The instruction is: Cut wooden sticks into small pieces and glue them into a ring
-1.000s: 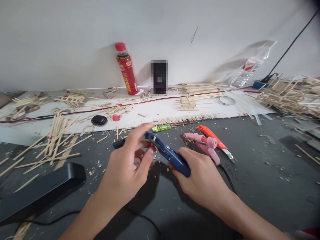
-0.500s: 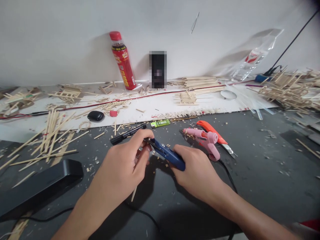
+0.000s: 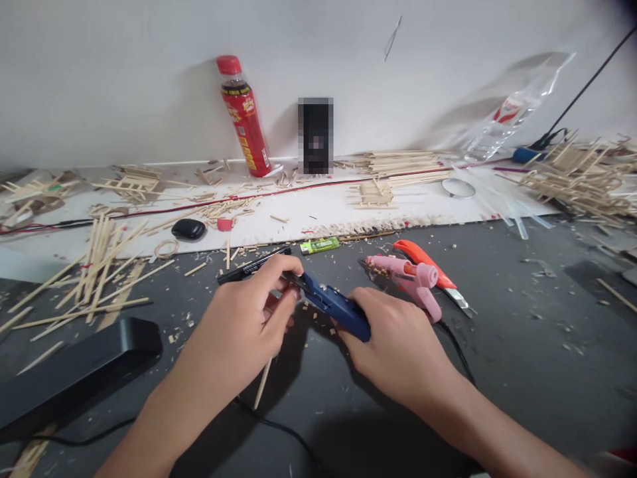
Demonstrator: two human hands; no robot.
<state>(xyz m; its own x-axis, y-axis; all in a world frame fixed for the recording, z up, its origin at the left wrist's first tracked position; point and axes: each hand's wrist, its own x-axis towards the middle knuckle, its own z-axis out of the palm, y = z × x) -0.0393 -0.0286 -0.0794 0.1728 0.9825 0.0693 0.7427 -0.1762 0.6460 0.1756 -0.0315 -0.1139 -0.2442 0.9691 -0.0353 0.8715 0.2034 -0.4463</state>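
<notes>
My right hand (image 3: 398,345) grips the blue handles of a pair of cutters (image 3: 333,304), its jaws pointing left toward my left hand (image 3: 243,325). A thin wooden stick (image 3: 262,385) is pinched in my left fingers, its upper end at the cutter jaws and its lower end sticking out below the palm. Both hands hover over the dark grey table (image 3: 522,345), among small wood chips.
A pink glue gun (image 3: 413,279) and an orange knife (image 3: 428,269) lie just right of the cutters. A black marker (image 3: 249,265), green lighter (image 3: 319,245), red bottle (image 3: 243,119), stick piles (image 3: 94,265) and a black bar (image 3: 74,372) surround the hands.
My left fingers closed around a stick and brought it to the cutter jaws; a second ago they were spread apart near the jaws. The view tilted slightly.
</notes>
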